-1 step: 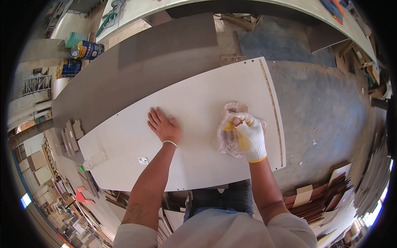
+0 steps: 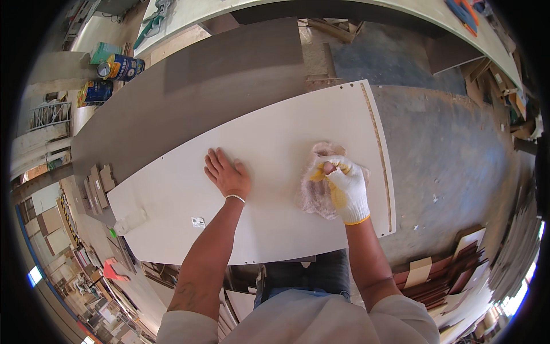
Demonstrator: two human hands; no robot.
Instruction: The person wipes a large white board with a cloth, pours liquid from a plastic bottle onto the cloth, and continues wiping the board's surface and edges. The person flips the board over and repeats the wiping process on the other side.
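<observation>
A large white panel lies in front of me, with a groove along its right end and small holes near its edges. My bare left hand rests flat on it, fingers spread, a pale band at the wrist. On the right part of the panel is a crumpled pinkish fluffy cloth. My right hand, in a white glove with yellow patches, is over this cloth with its fingers curled closed and a bare fingertip showing. Whatever those fingers hold, if anything, is hidden. A small label sits near my left forearm.
A clear bottle with a green cap lies at the panel's left end. Beyond is a dark brown board. Paint cans stand at the far left, small brown blocks nearer. Wood offcuts are stacked at the lower right.
</observation>
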